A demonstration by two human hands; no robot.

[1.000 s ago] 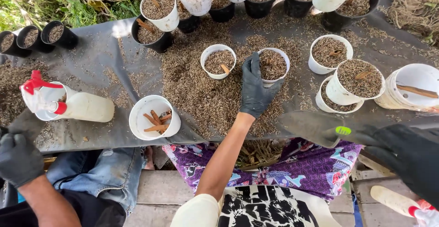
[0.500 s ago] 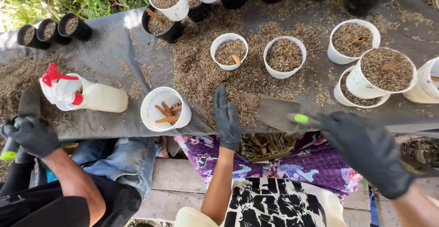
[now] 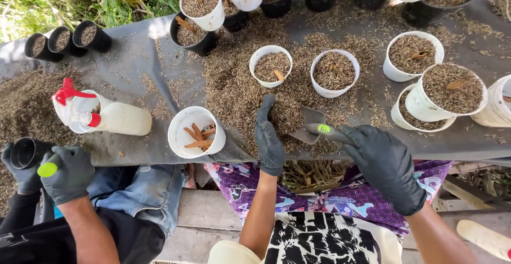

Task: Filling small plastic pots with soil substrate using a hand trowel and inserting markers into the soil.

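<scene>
Behind the husk pile [image 3: 239,91], white pots [image 3: 334,72], right hand [image 3: 386,165] gripping trowel [image 3: 314,128], left hand [image 3: 269,136] flat, open

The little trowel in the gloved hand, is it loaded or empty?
Loaded. The trowel carries a heap of husk mix on its blade; the left hand presses against the heap while the right hand grips the handle.

White spray bottle [image 3: 114,117] with red trigger lies on grey sheet [image 3: 143,56]. White cup [image 3: 196,132] beside it holds brown sticks [image 3: 198,136]. 3 small black pots [image 3: 66,41] stand at far left.
</scene>
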